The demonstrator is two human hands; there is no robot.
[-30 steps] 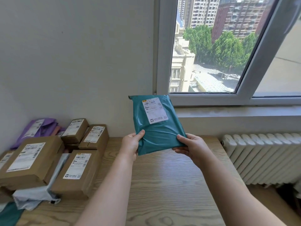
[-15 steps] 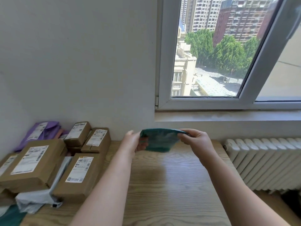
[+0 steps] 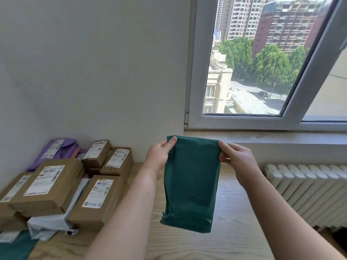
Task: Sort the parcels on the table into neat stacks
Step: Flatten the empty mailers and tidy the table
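Green poly mailer (image 3: 190,184) was edge-on a moment ago, now it hangs plain-back toward the camera over the wooden table (image 3: 234,212). Left hand (image 3: 159,158) and right hand (image 3: 238,160) pinch its top corners. Cardboard boxes (image 3: 48,186) piled at 8 o'clock.

1. green mailer (image 3: 190,184): thin plastic film, matt to satin, soft creases, crumpled at bottom fold.
2. table (image 3: 234,222): light wood or wood-look top, visible grain, smooth, low sheen.
3. cardboard boxes (image 3: 73,177): brown kraft card, matt, slightly rough.
4. labels (image 3: 98,193): white printed paper, smooth.
5. purple mailer (image 3: 62,152): plastic film, faint sheen, wrinkled.
6. grey-white bag (image 3: 48,224): thin plastic, crinkled, dull gloss.
7. radiator (image 3: 309,192): white painted metal, smooth ribs.
8. window frame (image 3: 244,122): white, smooth, semi-gloss; looks plastic.
9. wall (image 3: 93,72): matt paint, flat finish.
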